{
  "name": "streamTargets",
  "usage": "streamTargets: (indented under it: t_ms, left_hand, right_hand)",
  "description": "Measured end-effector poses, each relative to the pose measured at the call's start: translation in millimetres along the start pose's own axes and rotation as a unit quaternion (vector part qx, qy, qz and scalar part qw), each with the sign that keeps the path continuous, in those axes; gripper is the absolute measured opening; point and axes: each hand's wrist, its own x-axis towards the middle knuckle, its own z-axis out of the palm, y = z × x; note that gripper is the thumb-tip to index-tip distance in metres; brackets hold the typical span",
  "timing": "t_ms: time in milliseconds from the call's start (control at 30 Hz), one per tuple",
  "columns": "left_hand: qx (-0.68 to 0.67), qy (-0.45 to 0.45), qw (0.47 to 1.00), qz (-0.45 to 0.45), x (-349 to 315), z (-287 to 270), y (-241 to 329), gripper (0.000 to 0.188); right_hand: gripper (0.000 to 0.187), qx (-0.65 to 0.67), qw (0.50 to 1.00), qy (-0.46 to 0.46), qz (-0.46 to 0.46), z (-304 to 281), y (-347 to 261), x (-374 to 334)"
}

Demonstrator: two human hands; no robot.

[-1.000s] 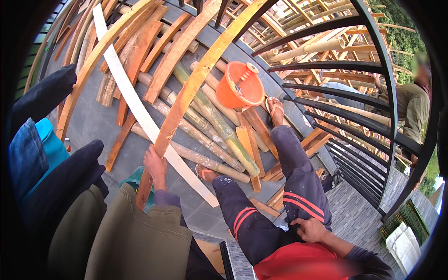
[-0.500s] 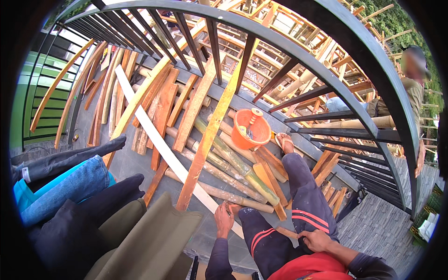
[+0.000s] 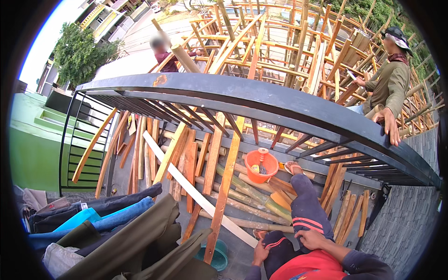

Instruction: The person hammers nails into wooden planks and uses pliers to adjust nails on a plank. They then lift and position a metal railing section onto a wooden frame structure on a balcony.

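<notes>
Left hand and right hand are rested upon the dark trousers, seemingly for support.
The long white plank is laid to the near left of the orange bucket, its lower end just beside the left hand. On both hands the fingers appear bent; whether anything is pinched cannot be told. The bucket is stood upright, perhaps so that nothing is spilled.

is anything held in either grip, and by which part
No held thing shows: the left grip is by the left knee, the right grip over the right thigh; I can't see inside either.
</notes>
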Motion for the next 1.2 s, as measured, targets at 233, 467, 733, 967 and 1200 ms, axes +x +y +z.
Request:
streamTargets:
  t_ms: [233,467,733,967,1200]
  left_hand:
    - [0.040,0.052,0.997,0.034,-11,-51,12,0.063]
    - [-0.034,0.035,0.994,0.102,-25,-81,45,0.057]
    - [-0.262,-0.067,0.838,0.473,-130,-177,271,0.071]
    - [-0.287,-0.321,0.387,0.816,-299,-221,409,0.089]
    - [-0.332,-0.377,0.284,0.817,-349,-212,402,0.084]
  right_hand:
    - [0.027,0.064,0.995,0.072,-0.040,-4,-19,9]
    - [0.022,0.230,0.926,0.301,0.002,-35,9,16]
    - [0.018,0.106,0.902,0.410,0.079,9,147,11]
    - [0.022,0.243,0.892,0.271,0.267,71,146,-48]
    - [0.040,0.206,0.903,0.289,0.244,102,157,-49]
